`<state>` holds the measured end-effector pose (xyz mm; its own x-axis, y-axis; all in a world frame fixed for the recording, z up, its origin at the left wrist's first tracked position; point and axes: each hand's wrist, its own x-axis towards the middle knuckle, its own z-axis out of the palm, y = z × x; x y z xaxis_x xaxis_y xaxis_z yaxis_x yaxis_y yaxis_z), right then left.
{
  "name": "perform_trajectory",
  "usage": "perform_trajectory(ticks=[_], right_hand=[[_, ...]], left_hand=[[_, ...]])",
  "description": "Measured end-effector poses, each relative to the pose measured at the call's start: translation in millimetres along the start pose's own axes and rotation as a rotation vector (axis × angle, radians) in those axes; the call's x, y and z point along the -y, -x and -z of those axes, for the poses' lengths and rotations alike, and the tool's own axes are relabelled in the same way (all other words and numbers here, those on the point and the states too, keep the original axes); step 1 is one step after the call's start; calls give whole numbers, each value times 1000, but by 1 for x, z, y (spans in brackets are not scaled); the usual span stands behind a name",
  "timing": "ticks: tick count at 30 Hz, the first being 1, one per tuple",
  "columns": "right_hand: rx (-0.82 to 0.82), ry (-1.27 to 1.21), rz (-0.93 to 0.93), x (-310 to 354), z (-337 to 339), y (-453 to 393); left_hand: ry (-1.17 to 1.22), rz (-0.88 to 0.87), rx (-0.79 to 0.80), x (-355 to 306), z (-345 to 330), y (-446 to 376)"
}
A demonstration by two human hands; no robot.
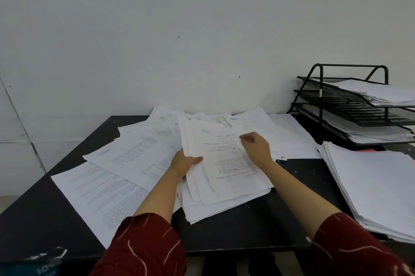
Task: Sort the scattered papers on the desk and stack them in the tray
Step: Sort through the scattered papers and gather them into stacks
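Right now both hands are on a loose bundle of papers [226, 170] at the middle of the dark surface [258, 226]. Left hand [183, 163] grips the bundle's left edge, thumb on top, fingers tucked under the sheets & out of sight. Right hand [256, 147] lies on the top sheet w/ fingers curled and pinched at its upper-right part; can't tell whether they've nipped a page or just press on it. Top sheet carries printed lines & a red-outlined box near its lower half. The bundle is fanned unevenly, edges not squared, lower end resting on the surface.

More scattered sheets [134, 158] spread to the left, overlapping each other, some w/ blue headers; one large sheet [101, 194] reaches twd the near-left edge. Other sheets lie behind the bundle, up against the wall [202, 28].

On the right, a thick stack [377, 188] sits by itself, slightly fanned. Behind it stands a black wire tray rack [321, 96] w/ three tiers: top & bottom tiers hold paper, the middle tier looks bare. Something pink shows just below the rack, too small to tell. Dark-red patterned sleeves [143, 246] cover both forearms.
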<state>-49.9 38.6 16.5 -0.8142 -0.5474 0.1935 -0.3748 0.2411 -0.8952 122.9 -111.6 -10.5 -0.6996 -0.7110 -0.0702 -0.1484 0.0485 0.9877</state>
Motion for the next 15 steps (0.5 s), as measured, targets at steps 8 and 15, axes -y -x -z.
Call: perform_trajectory(ticks=[8, 15], right_hand=[[109, -152, -157, -19, 52, -18], [-78, -503, 252, 56, 86, -33]], left_hand=[[21, -128, 53, -44, -9, 6], [132, -347, -15, -133, -20, -4]])
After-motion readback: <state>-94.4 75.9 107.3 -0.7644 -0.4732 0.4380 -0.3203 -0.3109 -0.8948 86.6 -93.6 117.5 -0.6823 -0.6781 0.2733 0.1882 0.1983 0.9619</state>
